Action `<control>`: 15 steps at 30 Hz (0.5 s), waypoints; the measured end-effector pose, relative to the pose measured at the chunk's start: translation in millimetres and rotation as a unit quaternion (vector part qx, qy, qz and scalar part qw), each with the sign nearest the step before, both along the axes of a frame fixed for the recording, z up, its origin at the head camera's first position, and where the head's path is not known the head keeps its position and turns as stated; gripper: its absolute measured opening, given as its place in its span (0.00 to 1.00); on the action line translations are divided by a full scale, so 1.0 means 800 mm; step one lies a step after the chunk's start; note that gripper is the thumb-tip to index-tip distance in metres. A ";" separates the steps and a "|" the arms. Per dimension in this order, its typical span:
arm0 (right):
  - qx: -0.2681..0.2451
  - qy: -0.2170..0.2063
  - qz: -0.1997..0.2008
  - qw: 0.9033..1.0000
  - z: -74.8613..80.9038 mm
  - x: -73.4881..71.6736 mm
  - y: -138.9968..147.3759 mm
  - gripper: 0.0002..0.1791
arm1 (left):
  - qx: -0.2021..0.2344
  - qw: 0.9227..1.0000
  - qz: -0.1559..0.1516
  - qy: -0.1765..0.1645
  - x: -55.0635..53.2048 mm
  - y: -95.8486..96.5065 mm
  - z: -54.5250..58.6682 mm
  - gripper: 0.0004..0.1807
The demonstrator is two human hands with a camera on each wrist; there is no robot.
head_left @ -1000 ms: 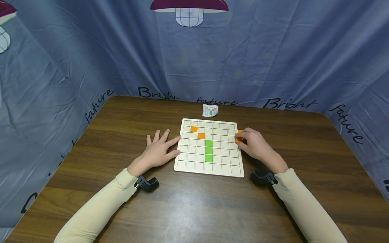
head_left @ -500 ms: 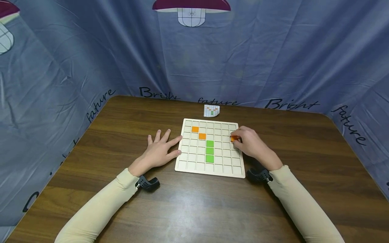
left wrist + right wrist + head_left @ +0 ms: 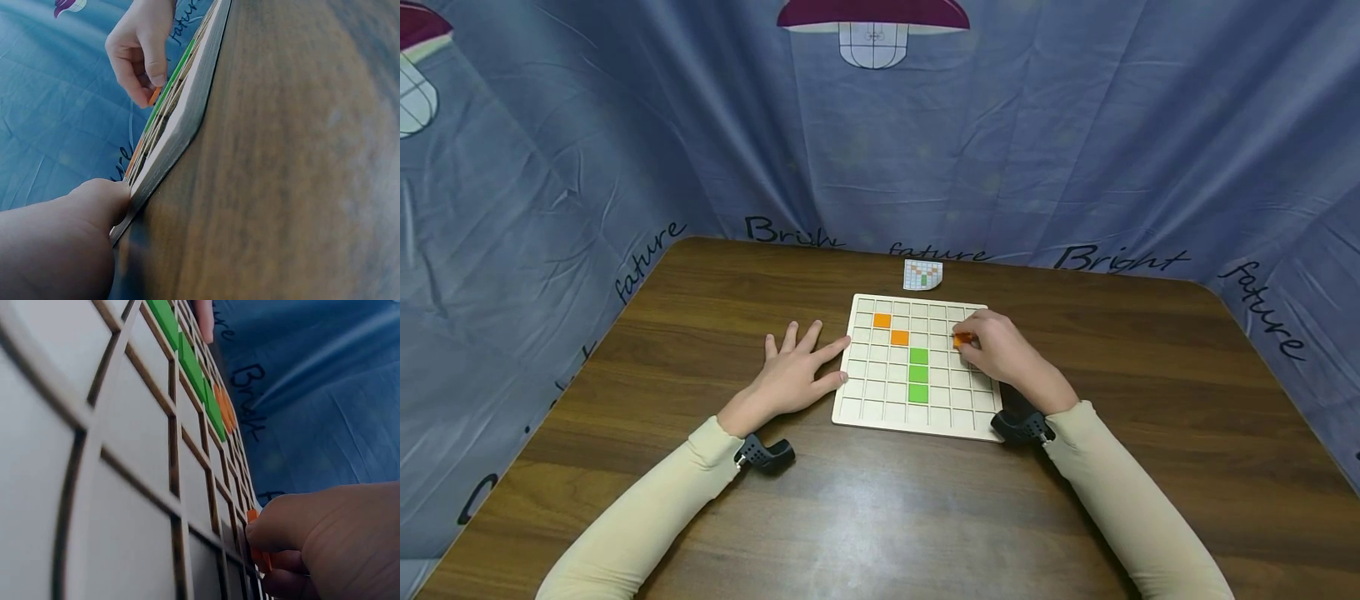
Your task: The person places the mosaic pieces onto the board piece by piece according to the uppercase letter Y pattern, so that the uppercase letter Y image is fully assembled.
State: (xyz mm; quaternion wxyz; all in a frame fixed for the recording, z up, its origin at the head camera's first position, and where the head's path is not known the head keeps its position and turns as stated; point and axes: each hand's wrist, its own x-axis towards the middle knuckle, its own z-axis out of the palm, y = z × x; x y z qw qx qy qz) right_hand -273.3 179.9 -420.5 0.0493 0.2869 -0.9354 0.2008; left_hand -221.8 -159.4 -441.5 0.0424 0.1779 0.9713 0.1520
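Note:
A cream grid board (image 3: 872, 390) lies on the wooden table. Beside it my left hand (image 3: 786, 379) is spread flat, with index finger and thumb tips at the board's left edge. My right hand (image 3: 1000, 350) pinches an orange tile (image 3: 962, 340) between thumb and fingers, over the upper right part of the grid. Close up in the right wrist view, the thumb partly covers this orange tile (image 3: 252, 516). Several tiles sit in the squares: three green tiles (image 3: 918, 374) in a vertical line, and two orange tiles (image 3: 899, 337) going diagonally up to the left from them.
Behind the board lies a small paper card (image 3: 922, 275) with a coloured grid pattern. A blue printed curtain (image 3: 1000, 167) hangs behind the dark wooden table (image 3: 865, 517). Black straps with camera mounts (image 3: 767, 456) are on both wrists.
From the board's right edge, my right hand has moved left over the grid, carrying the orange tile. My left hand has stayed in place at the left edge.

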 end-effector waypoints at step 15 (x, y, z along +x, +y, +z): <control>-0.003 -0.006 0.011 1.000 0.001 -0.003 -0.030 0.14 | 0.004 1.000 -0.001 0.000 0.001 0.000 0.001 0.33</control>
